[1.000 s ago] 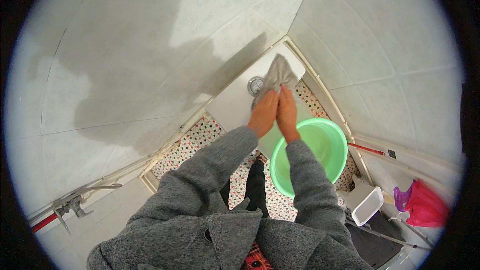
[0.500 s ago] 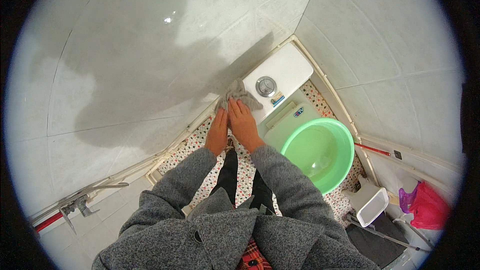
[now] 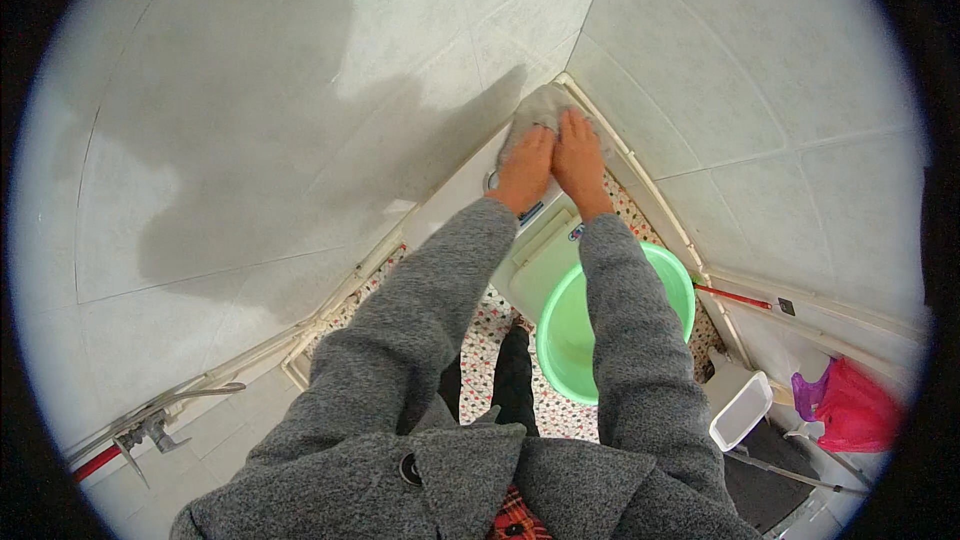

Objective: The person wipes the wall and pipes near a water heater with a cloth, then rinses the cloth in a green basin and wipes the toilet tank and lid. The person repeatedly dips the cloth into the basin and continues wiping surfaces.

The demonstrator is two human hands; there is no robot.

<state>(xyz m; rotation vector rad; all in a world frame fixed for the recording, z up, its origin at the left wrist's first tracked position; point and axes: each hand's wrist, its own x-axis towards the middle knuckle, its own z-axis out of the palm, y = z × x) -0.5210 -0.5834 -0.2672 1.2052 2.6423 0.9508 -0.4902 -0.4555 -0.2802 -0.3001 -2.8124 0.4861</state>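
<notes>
Both hands are at the far right end of the white toilet tank [image 3: 447, 192], close to the wall corner. A grey cloth [image 3: 541, 103] is bunched there and drapes over the end of the tank lid. My left hand [image 3: 526, 169] presses it down with its fingers reaching forward and closed on the fabric. Right beside it, my right hand [image 3: 579, 162] also bears on the cloth, fingers close together over it. The round flush button [image 3: 491, 180] is mostly covered by my left hand and wrist. My fingertips partly sink into the folds.
A green basin [image 3: 567, 340] rests on the closed toilet lid [image 3: 530, 275], partly behind my right forearm. To the right are a white bin [image 3: 741, 410], a pink bag [image 3: 858, 407] and a red rod [image 3: 735, 296]. A tap [image 3: 150, 432] juts out at the lower left.
Both hands have slid the cloth from the tank's left end to its far right end. My arms reach farther forward, and the right forearm now crosses over the basin.
</notes>
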